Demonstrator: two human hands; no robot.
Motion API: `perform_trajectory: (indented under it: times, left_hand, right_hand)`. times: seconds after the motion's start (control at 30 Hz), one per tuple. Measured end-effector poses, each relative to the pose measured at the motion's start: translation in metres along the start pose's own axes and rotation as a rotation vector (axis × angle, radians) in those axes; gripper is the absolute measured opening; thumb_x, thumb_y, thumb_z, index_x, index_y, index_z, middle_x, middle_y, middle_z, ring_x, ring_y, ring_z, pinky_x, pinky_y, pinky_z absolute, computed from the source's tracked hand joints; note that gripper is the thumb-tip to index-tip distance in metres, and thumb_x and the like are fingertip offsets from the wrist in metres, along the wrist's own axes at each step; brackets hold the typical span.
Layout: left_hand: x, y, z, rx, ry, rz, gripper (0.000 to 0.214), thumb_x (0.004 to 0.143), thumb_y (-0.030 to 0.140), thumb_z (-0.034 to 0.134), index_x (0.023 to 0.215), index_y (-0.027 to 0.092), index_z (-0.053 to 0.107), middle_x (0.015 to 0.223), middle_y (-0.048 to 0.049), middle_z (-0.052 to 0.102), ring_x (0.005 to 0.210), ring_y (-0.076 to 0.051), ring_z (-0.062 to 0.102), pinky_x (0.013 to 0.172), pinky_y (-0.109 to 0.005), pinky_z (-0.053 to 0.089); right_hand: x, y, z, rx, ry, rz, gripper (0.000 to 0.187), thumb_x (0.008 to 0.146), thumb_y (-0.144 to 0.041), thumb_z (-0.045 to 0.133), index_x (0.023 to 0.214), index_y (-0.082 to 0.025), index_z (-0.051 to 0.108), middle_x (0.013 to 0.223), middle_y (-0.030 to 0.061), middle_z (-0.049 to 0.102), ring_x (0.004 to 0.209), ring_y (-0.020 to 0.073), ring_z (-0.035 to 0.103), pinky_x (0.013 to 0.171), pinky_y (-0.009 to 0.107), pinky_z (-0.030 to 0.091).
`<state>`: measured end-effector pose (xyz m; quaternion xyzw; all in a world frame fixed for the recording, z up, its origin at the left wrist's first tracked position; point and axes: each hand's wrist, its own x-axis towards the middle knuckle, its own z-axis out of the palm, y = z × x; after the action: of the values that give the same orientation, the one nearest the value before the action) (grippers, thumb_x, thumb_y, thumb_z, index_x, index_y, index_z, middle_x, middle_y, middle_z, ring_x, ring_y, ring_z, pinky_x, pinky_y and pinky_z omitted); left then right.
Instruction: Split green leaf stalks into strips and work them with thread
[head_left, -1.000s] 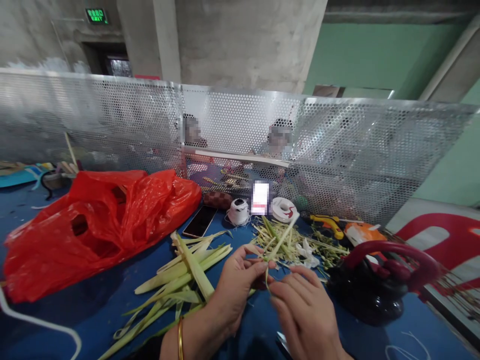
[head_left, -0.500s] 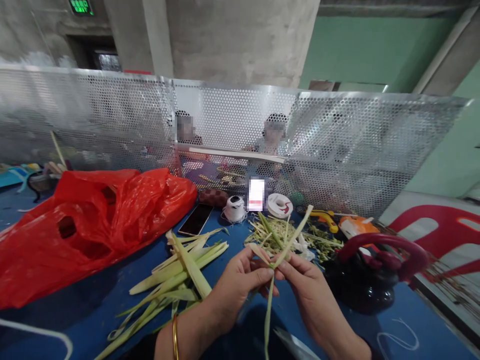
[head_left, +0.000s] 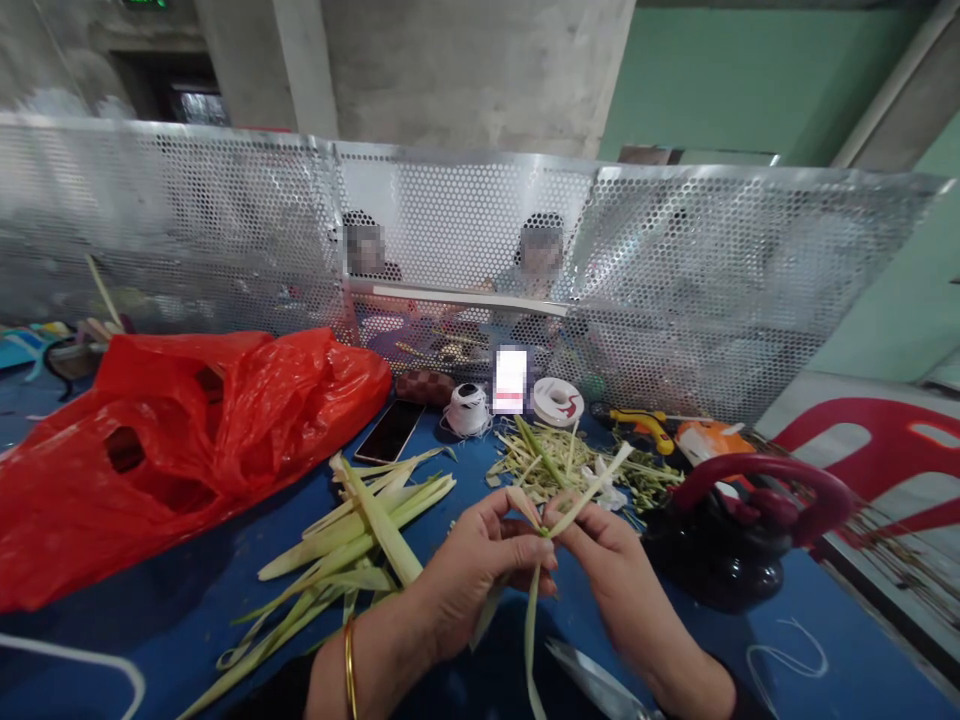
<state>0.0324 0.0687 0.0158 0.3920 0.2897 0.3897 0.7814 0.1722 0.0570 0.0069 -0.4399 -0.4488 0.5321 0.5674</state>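
Leaf strip (head_left: 529,630) is pinched by both hands, low centre, just above the near edge of the desk (head_left: 172,620).

- Left hand (head_left: 476,570): grip closed, thumb and fingertips clamped on the strip at its fold. A gold bangle (head_left: 350,665) is worn at the wrist.
- Right hand (head_left: 611,555): grip closed too, strip pinched between thumb and forefinger, touching the left fingertips.
- Strip: one end is angled up and right past the right hand, the other is hung straight down between the wrists. A second short tip is seen sticking up at the pinch.

Around it:
- Pile of long leaves (head_left: 360,540) is laid just left of the left hand.
- Heap of trimmings (head_left: 570,470) is seen just beyond the hands.
- Dark pot (head_left: 712,560) with a red handle is set right of the right hand.
- Scissors (head_left: 592,680) are partly seen near, under the right forearm.
- Red plastic bag (head_left: 187,440) is spread far left; phone (head_left: 390,432), thread spool (head_left: 466,410) and tape roll (head_left: 557,402) are lined up along the perforated screen (head_left: 675,280).
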Motion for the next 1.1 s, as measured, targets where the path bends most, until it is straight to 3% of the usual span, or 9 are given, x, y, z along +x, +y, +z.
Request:
perform_trajectory:
  times: [0.1,0.3,0.53,0.67,0.83,1.1]
  left_hand:
    - [-0.001,0.0,0.002,-0.031,0.071,-0.051,0.031,0.069,0.036,0.075,0.075,0.017,0.052,0.059,0.0006,0.061,0.051,-0.009,0.056,0.059,-0.022,0.048]
    - [0.002,0.001,-0.003,-0.055,0.132,-0.094,0.027,0.063,0.028,0.079,0.071,0.013,0.057,0.059,-0.0012,0.062,0.051,-0.008,0.055,0.059,-0.021,0.046]
    - [0.004,0.001,-0.006,-0.046,0.123,-0.124,0.019,0.061,0.023,0.076,0.071,0.012,0.064,0.062,-0.003,0.065,0.054,-0.009,0.056,0.063,-0.023,0.047]
    - [0.003,0.006,-0.008,0.038,0.094,-0.188,0.017,0.06,0.023,0.075,0.068,0.011,0.066,0.06,-0.0021,0.065,0.05,-0.008,0.055,0.06,-0.022,0.046]
    - [0.001,0.008,-0.01,0.101,0.025,-0.236,0.015,0.057,0.021,0.075,0.065,0.011,0.067,0.056,-0.0024,0.064,0.05,-0.008,0.056,0.057,-0.02,0.043]
    - [-0.001,0.007,-0.004,0.059,0.056,-0.165,0.022,0.058,0.025,0.079,0.069,0.009,0.069,0.059,-0.0045,0.065,0.057,-0.012,0.059,0.069,-0.025,0.046]
  right_hand:
    - [0.001,-0.001,-0.003,-0.224,0.009,-0.166,0.019,0.073,-0.035,0.071,0.066,-0.018,0.066,0.061,-0.0005,0.06,0.063,0.016,0.054,0.065,0.027,0.044]
    - [0.0,0.003,-0.007,-0.443,0.028,-0.43,0.012,0.082,-0.026,0.06,0.074,-0.019,0.066,0.072,0.0011,0.062,0.07,0.0168,0.057,0.066,0.026,0.043]
    - [-0.001,0.001,-0.009,-0.539,-0.031,-0.559,0.015,0.088,-0.022,0.055,0.076,-0.02,0.062,0.071,-0.0007,0.058,0.068,0.0146,0.055,0.063,0.024,0.041]
    - [-0.001,0.002,-0.008,-0.539,-0.039,-0.517,0.016,0.087,-0.022,0.055,0.073,-0.02,0.06,0.069,-0.0014,0.057,0.066,0.0141,0.052,0.061,0.024,0.039]
    - [-0.004,0.002,-0.003,-0.407,-0.026,-0.358,0.017,0.083,-0.027,0.06,0.067,-0.02,0.06,0.062,-0.0026,0.052,0.059,0.0133,0.047,0.055,0.024,0.036]
    - [-0.001,-0.004,-0.001,-0.157,-0.087,-0.05,0.023,0.078,-0.037,0.067,0.066,-0.018,0.064,0.06,-0.001,0.056,0.058,0.0132,0.048,0.058,0.025,0.039]
